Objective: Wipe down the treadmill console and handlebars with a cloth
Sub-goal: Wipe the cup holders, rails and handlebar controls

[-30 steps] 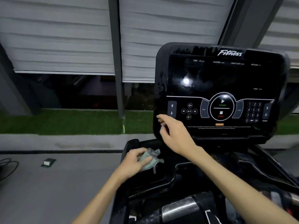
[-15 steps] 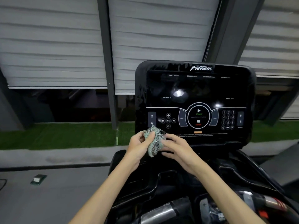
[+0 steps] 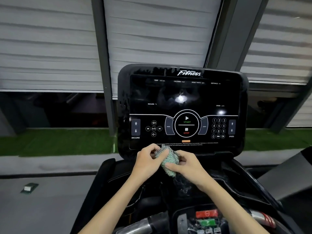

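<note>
The left hand (image 3: 145, 159) and right hand (image 3: 187, 164) both pinched the small bunched cloth (image 3: 167, 160) between them, just in front of the lower edge of the console (image 3: 185, 102); it looked light, soft and limp, probably best wadded into one palm.

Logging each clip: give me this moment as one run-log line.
phase: handling cloth | left hand: grips cloth | right hand: pinches cloth | cloth: bunched, before console lower edge | contact: cannot tell
</note>
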{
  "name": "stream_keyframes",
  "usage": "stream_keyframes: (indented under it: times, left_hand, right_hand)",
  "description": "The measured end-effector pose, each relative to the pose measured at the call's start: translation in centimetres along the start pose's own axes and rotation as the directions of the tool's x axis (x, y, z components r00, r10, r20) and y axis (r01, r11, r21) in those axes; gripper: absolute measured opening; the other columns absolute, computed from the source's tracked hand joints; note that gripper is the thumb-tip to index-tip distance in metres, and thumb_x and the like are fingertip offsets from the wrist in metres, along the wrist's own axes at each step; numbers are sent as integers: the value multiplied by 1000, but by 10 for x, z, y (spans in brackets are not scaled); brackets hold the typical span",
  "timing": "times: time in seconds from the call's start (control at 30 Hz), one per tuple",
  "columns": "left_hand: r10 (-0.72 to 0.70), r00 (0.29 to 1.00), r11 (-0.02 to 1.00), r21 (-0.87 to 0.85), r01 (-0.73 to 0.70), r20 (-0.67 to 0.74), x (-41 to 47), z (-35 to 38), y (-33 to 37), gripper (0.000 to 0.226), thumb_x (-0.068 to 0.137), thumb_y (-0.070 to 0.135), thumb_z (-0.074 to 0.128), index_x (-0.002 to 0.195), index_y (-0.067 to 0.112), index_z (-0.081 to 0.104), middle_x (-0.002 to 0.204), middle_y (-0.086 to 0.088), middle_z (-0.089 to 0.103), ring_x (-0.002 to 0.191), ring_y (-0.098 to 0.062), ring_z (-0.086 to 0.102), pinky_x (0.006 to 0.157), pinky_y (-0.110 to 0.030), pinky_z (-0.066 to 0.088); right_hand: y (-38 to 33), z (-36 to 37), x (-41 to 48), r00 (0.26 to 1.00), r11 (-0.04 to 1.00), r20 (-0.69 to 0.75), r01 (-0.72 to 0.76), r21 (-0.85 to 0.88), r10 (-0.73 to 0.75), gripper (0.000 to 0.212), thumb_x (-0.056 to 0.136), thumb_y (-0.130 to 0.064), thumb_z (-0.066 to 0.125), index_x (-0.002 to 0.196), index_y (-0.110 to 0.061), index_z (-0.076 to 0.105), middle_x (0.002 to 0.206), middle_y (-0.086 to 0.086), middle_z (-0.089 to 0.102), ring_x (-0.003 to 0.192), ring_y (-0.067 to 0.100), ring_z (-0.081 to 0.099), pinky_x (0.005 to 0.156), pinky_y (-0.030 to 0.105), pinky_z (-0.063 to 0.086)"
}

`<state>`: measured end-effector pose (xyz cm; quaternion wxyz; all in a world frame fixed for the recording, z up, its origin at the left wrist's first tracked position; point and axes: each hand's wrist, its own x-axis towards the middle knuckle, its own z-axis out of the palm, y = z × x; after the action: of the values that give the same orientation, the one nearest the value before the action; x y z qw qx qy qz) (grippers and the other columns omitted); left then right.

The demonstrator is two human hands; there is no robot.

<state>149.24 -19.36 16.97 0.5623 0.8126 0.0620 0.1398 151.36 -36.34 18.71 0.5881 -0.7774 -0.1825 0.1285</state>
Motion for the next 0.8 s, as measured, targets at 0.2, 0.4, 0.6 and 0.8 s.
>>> stream_keyframes:
  times: [0.2, 0.4, 0.6, 0.8]
  left_hand:
    - [148, 988, 970, 190, -151, 29, 4, 44, 9, 20, 89, 43, 67, 82, 24, 68, 81, 7, 66, 75, -7, 57, 68, -18, 45]
    - [488, 871, 791, 452, -413, -58, 9, 57, -9, 20, 95, 30, 55, 100, 16, 69, 102, 9, 60, 101, -9, 55, 97, -9, 33]
    - [625, 771, 552, 766, -329, -118, 19, 27, -23, 39, 97, 19, 52, 132, 2, 55, 137, -12, 52, 131, -23, 45, 116, -27, 27]
    - [596, 760, 192, 873, -448, 259, 41, 17, -36, 55, 99, 29, 43, 149, 8, 34, 156, -6, 34, 144, -23, 29, 118, -40, 24]
  right_hand:
    - [26, -48, 5, 999, 978, -25, 19, -206, -25, 18, 77, -35, 72, 83, -19, 69, 83, 5, 72, 82, 30, 68, 79, 47, 55]
    - [50, -87, 19, 999, 934, -17, 20, -356, -27, 10, 84, -19, 70, 85, -10, 65, 79, 0, 69, 70, 12, 62, 67, 23, 47]
    - [69, -67, 26, 975, 870, 189, 190, -455, -113, 32, 89, -17, 65, 121, -18, 61, 111, -8, 64, 100, 4, 59, 90, 19, 42]
    - [91, -26, 33, 802, 454, 521, 596, -663, -293, 30, 88, -18, 53, 117, -16, 58, 109, 1, 59, 102, 22, 56, 87, 32, 48]
